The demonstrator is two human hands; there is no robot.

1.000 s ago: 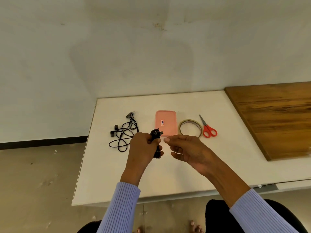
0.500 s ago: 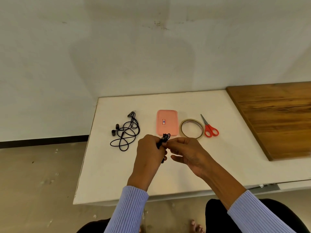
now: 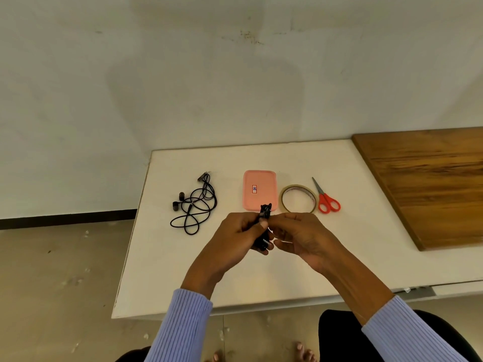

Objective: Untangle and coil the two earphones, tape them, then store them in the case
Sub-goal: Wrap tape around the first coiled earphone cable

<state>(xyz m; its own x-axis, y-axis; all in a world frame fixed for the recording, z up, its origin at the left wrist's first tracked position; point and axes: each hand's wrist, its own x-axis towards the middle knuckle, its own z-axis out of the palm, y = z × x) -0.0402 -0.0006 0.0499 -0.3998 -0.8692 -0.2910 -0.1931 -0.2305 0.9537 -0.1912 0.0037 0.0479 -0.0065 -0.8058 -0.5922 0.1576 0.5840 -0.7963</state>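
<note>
Holding a coiled black earphone (image 3: 264, 226) upright above the white table (image 3: 162, 270), the left hand (image 3: 236, 240) curls round the bundle's lower half while the right hand (image 3: 300, 235) pinches the bundle's upper part from the opposite side. The bundle appears as a tight, narrow black bunch; its top loops protrude above both thumbs and its lower end shows beneath the left fingers. Whether tape sits on it cannot be told.

Beyond the grip lies the pink case (image 3: 259, 190), closed, with a small label on its lid. Beyond and right of the grip lie the tape roll (image 3: 298, 199) and, beside it, the red-handled scissors (image 3: 326, 199). Beyond and left of the grip lies the second earphone (image 3: 194, 205), loose and tangled, its buds at the left.

Compared with one second ago, the right hand has closed the gap and now contacts the bundle; both hands sit together. The items on the table are unchanged in position.
</note>
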